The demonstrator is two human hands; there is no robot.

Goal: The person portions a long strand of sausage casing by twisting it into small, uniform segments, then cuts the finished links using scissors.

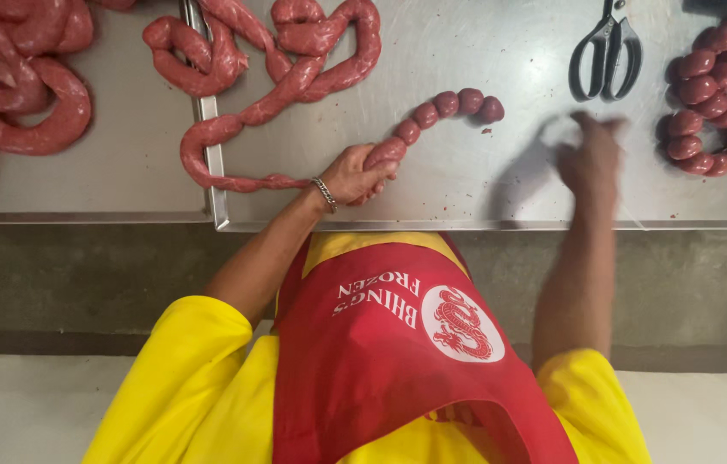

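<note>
Your red apron (381,361) and yellow shirt (174,395) sit closest, w/ the steel table (484,193) just beyond. Your left hand (355,176), bracelet at the wrist, is pinching the long sausage (295,86) where its uncut rope meets a short run of round links (445,105), all lying mid-table. Your right hand (591,159) is blurred above bare table, grip can't be told, near scissors (606,51) & a pile of links (724,94).

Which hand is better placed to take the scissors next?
Probably the right. The right hand, blurred but seemingly empty, is just below the scissors on the steel table. The left hand is farther away and closed on the sausage rope.
</note>
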